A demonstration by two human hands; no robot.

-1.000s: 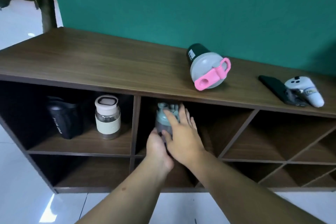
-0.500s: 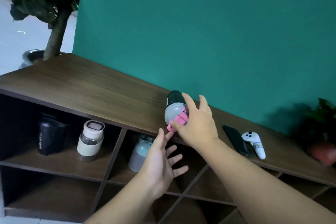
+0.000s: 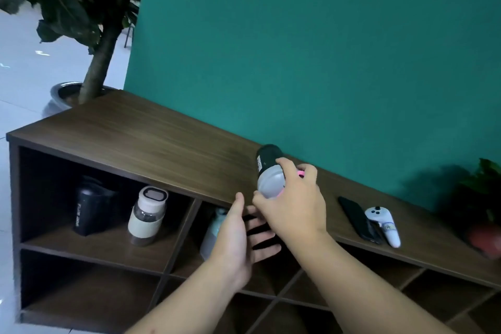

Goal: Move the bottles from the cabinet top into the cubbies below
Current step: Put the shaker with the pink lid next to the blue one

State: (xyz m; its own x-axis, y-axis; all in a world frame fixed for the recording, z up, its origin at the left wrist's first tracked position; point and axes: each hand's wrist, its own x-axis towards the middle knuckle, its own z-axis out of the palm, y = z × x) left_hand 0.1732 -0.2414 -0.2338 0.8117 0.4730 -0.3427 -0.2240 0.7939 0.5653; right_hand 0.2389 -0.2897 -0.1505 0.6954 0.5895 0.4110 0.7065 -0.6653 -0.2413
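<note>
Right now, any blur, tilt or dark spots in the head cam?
Head view: horizon tilted, wooden cabinet top slopes down rightward; right hand on the grey-lidded dark bottle slightly motion-soft; black bottle lost in cubby shadow.

We see the right hand (image 3: 295,214) closed over the grey lid of the dark bottle (image 3: 267,168) lying near the cabinet top's (image 3: 151,146) front edge, while the left hand (image 3: 238,236) spreads open just below, before the cubbies (image 3: 92,228)
</note>
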